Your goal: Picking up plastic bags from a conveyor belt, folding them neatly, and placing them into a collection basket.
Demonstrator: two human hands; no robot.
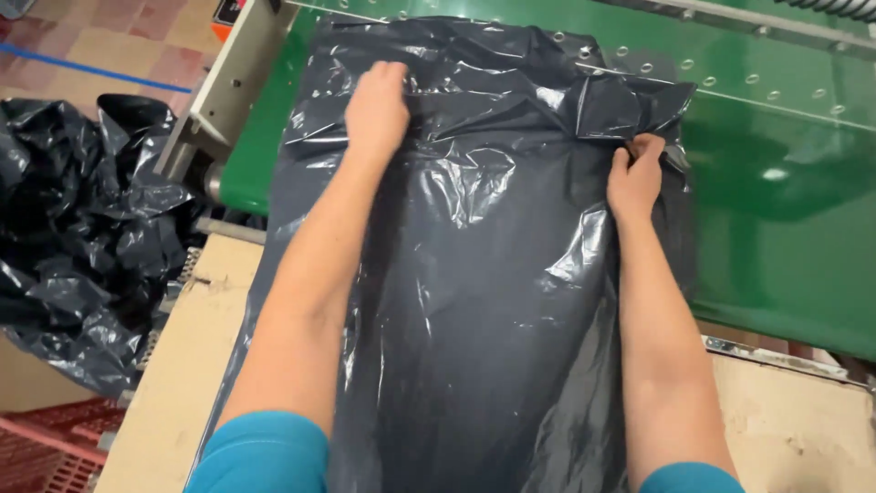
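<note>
Two bare hands show, a left hand (pixel 376 105) and a right hand (pixel 634 178), and one large black plastic bag (pixel 484 301) lies under both of them. One green conveyor belt (pixel 785 210) runs beyond and to the right of the right hand, with one clear perforated guide strip (pixel 730 87) across it further out. One heap of crumpled black plastic bags (pixel 78 237) sits well to the left of the left hand, too tangled to count singly, one cardboard sheet (pixel 178 374) lies below the left forearm, and one red plastic crate (pixel 50 452) shows at the lower left corner.
</note>
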